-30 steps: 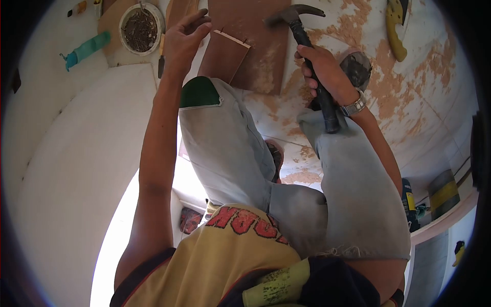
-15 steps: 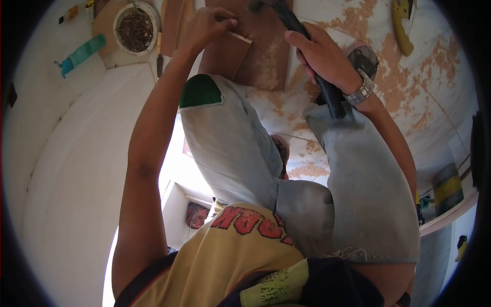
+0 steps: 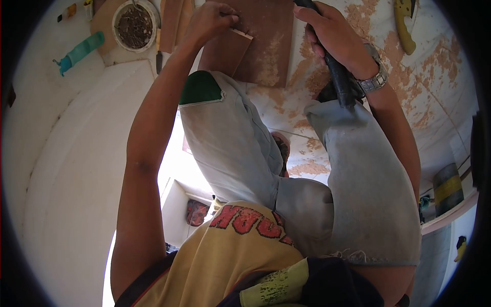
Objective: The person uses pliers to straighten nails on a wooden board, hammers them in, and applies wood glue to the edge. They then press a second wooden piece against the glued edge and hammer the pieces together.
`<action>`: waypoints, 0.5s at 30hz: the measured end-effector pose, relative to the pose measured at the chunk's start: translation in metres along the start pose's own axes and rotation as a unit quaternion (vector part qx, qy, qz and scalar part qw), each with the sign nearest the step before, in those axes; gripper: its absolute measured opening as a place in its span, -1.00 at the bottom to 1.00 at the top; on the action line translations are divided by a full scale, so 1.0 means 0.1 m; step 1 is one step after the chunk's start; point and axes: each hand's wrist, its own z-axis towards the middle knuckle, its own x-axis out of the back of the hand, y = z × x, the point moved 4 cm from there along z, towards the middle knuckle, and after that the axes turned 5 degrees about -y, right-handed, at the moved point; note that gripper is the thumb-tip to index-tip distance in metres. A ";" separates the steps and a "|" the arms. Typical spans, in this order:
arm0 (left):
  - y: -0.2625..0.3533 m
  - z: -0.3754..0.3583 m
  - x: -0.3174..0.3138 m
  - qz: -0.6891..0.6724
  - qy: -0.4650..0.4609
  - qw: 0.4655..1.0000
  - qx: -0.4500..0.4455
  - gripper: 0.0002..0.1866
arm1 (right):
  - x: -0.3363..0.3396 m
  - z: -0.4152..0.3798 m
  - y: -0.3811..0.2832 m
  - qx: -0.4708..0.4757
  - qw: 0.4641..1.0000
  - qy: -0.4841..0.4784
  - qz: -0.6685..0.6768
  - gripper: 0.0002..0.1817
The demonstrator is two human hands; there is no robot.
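Note:
My right hand (image 3: 335,38) is wrapped round the black handle (image 3: 338,77) of a tool whose head lies beyond the top edge of the view. The handle's lower end is over my right knee. At the upper middle my left hand (image 3: 215,19) has its fingers bent, thumb and fingertips near each other, above a small brown board (image 3: 225,53). What it holds, if anything, is hidden. The small board lies tilted on a larger brown board (image 3: 268,46), which has pale dust on it.
A white bucket (image 3: 153,30) of dark scraps stands upper left, beside a narrow tool (image 3: 159,53) and a teal bottle (image 3: 82,52). A yellow-handled saw (image 3: 403,30) lies upper right. Brown dust (image 3: 437,66) covers parts of the floor. A dark yellow-banded cylinder (image 3: 448,189) is at right.
My right hand has moved right with the tool, and the tool's head has left the view at the top. My left hand has shifted slightly up.

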 end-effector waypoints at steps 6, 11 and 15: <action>-0.04 0.04 -0.04 0.051 0.030 0.996 -0.069 -0.66 | -0.05 0.07 0.03 -0.012 1.000 0.002 0.011 -0.65; -0.05 0.03 -0.06 0.040 0.021 0.999 -0.011 -0.66 | -0.07 0.07 0.01 -0.017 1.000 -0.010 -0.015 -0.63; -0.04 0.02 -0.08 0.035 0.026 0.999 -0.009 -0.67 | -0.07 0.08 0.05 -0.018 1.000 -0.006 -0.019 -0.61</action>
